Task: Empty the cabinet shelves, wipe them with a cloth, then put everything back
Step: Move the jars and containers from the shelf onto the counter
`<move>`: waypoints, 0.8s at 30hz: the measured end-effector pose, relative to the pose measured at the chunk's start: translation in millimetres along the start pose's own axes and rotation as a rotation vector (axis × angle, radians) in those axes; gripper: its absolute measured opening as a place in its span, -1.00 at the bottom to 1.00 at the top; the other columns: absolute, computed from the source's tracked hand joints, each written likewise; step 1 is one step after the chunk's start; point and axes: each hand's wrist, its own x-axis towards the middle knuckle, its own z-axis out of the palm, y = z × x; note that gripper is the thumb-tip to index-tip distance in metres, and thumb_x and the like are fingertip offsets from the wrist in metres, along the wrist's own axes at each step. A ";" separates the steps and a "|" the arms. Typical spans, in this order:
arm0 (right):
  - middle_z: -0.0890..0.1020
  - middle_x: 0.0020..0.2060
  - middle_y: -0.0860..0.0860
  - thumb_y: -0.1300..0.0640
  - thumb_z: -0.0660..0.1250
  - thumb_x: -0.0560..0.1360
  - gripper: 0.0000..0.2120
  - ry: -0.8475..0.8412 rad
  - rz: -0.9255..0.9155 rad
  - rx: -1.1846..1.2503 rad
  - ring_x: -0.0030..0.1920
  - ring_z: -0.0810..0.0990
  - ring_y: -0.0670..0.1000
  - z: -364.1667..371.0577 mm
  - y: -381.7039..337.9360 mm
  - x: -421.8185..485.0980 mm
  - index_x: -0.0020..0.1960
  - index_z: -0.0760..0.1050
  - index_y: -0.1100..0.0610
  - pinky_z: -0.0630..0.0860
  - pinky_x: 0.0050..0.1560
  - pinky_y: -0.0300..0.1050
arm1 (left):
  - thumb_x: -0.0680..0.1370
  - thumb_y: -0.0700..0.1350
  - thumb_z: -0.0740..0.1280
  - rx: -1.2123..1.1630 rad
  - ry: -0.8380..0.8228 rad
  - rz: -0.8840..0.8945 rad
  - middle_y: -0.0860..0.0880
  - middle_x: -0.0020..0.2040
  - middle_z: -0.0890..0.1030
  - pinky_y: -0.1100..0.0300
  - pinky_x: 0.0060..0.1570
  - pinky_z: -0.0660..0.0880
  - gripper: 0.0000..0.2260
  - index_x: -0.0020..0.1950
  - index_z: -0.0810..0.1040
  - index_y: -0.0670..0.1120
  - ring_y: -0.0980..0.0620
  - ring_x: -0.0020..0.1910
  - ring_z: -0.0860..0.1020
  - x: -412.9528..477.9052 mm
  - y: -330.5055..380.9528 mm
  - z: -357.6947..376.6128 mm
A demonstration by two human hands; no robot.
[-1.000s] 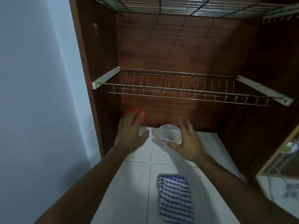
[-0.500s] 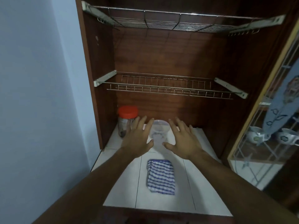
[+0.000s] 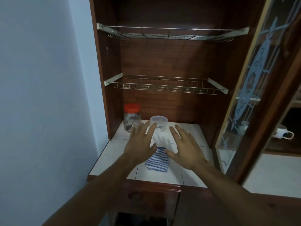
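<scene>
A clear jar with an orange lid (image 3: 132,117) stands at the back left of the white tiled cabinet floor (image 3: 192,132). To its right stands a small clear plastic tub (image 3: 159,123). A blue-and-white striped cloth (image 3: 157,161) lies folded on the tiles nearer me. My left hand (image 3: 140,144) and my right hand (image 3: 185,148) hover spread and flat above the tiles, fingers straight, either side of the tub and just short of it. Neither hand holds anything. Two wire racks, the lower rack (image 3: 165,86) and the upper rack (image 3: 172,33), hang bare.
The cabinet's glass door (image 3: 249,88) with an etched pattern stands open at the right. Behind it, white cups (image 3: 283,133) sit on another shelf. A pale wall (image 3: 45,95) bounds the left side. A dark wooden drawer front (image 3: 146,198) lies below the tiled ledge.
Both hands let go of the jar and the tub and drew back toward me. The camera pulled away, bringing the upper rack and the door into sight.
</scene>
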 end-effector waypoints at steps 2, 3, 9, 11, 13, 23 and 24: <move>-0.11 0.58 0.01 -0.27 0.15 0.55 -0.20 0.016 0.003 -0.005 0.57 -0.09 0.04 -6.0 -3.4 -14.8 0.58 -0.20 -0.02 -0.13 0.53 0.06 | 0.55 0.13 0.29 -0.013 0.014 0.010 -0.07 0.58 0.08 -0.12 0.51 -0.01 -0.29 0.58 0.02 -0.01 -0.11 0.55 0.05 -12.6 8.5 -5.8; -0.10 0.58 0.01 -0.27 0.15 0.55 -0.20 0.020 0.009 -0.005 0.57 -0.08 0.04 -9.8 -6.1 -23.9 0.58 -0.19 -0.01 -0.12 0.53 0.06 | 0.54 0.12 0.30 -0.025 0.033 0.023 -0.08 0.58 0.11 -0.12 0.51 0.02 -0.30 0.58 0.06 -0.03 -0.12 0.55 0.07 -19.6 12.2 -9.2; -0.11 0.58 0.00 -0.26 0.17 0.55 -0.20 0.009 0.060 -0.040 0.57 -0.08 0.03 -27.4 -16.3 -79.7 0.58 -0.19 -0.02 -0.11 0.52 0.05 | 0.46 0.08 0.37 -0.081 0.116 0.088 -0.16 0.50 0.31 -0.22 0.39 0.27 -0.31 0.52 0.26 -0.12 -0.20 0.46 0.29 -60.7 34.4 -19.1; -0.10 0.58 0.00 -0.27 0.18 0.54 -0.19 0.004 0.077 -0.039 0.57 -0.07 0.03 -32.4 -17.1 -100.1 0.58 -0.18 -0.02 -0.09 0.53 0.06 | 0.48 0.11 0.34 -0.083 0.099 0.084 -0.13 0.52 0.27 -0.19 0.41 0.24 -0.30 0.54 0.21 -0.08 -0.16 0.49 0.25 -75.0 45.8 -20.7; -0.08 0.58 0.00 -0.28 0.17 0.54 -0.19 0.010 0.079 -0.054 0.57 -0.05 0.04 -38.3 -17.4 -117.8 0.59 -0.18 -0.02 -0.06 0.54 0.07 | 0.51 0.14 0.32 -0.085 0.061 0.068 -0.08 0.56 0.17 -0.13 0.48 0.13 -0.29 0.57 0.12 -0.02 -0.10 0.52 0.17 -86.5 58.2 -23.2; -0.03 0.58 -0.02 -0.32 0.16 0.52 -0.20 0.102 0.119 -0.053 0.56 0.02 0.04 -74.1 26.3 -190.4 0.58 -0.12 -0.04 -0.01 0.53 0.03 | 0.57 0.11 0.23 -0.132 0.049 0.107 -0.02 0.58 0.08 -0.04 0.51 0.03 -0.36 0.58 0.04 0.02 -0.01 0.54 0.06 -105.6 148.2 -32.5; -0.01 0.58 -0.02 -0.31 0.18 0.52 -0.20 0.112 0.120 -0.052 0.56 0.02 0.03 -80.4 37.0 -197.6 0.58 -0.11 -0.03 0.01 0.54 0.03 | 0.57 0.10 0.23 -0.142 0.056 0.122 -0.02 0.58 0.09 -0.04 0.51 0.03 -0.36 0.58 0.05 0.01 -0.01 0.54 0.06 -104.3 162.0 -31.5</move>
